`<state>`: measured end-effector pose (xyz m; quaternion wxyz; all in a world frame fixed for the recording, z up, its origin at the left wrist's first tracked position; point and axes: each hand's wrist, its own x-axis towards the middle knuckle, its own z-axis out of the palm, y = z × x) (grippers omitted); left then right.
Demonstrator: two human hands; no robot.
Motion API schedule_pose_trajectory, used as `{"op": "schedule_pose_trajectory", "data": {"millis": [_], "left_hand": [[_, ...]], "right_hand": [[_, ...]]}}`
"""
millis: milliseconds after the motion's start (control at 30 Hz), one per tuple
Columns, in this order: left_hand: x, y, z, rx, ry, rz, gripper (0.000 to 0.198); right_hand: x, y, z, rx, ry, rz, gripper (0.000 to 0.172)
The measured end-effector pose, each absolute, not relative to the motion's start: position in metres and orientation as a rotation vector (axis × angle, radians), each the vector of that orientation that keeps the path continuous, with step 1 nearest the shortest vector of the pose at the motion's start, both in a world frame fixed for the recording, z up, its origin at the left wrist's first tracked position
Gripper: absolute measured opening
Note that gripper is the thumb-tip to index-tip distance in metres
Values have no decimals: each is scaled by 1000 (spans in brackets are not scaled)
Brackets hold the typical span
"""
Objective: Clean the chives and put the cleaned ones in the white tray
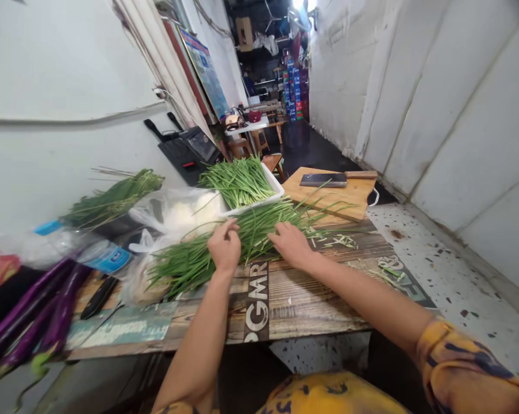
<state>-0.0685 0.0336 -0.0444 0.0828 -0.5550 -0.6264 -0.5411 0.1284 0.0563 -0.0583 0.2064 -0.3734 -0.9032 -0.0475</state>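
A long pile of green chives lies across the wooden table. My left hand rests on the pile with its fingers curled and pinched around some stalks. Just to its right, my right hand lies on the stalks with fingers bent down into them. Past the hands, a white tray holds more cut chives. Small trimmed bits lie on the table to the right.
A wooden cutting board with a cleaver sits at the far right of the table. Purple eggplants, a knife, plastic bags and another bundle of greens crowd the left. White walls flank a narrow passage.
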Motion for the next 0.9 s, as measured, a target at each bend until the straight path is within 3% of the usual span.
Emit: {"op": "schedule_pose_trajectory", "data": {"millis": [133, 267, 433, 633, 900], "left_hand": [[-76, 37, -60, -1482, -1794, -1776, 33], [-64, 38, -63, -1895, -1576, -1611, 34], [-29, 25, -52, -1961, -1343, -1580, 34], [5, 13, -25, -2163, -1460, -1595, 32], [14, 28, -19, -2594, -1595, -1519, 21]], "right_hand": [[113, 71, -46, -766, -2645, -338, 22], [148, 84, -12, -718, -2264, -226, 25], [191, 67, 33, -641, -1474, 380, 18], [176, 52, 4, -610, -1155, 1159, 31], [182, 57, -31, -626, -1144, 1442, 34]]}}
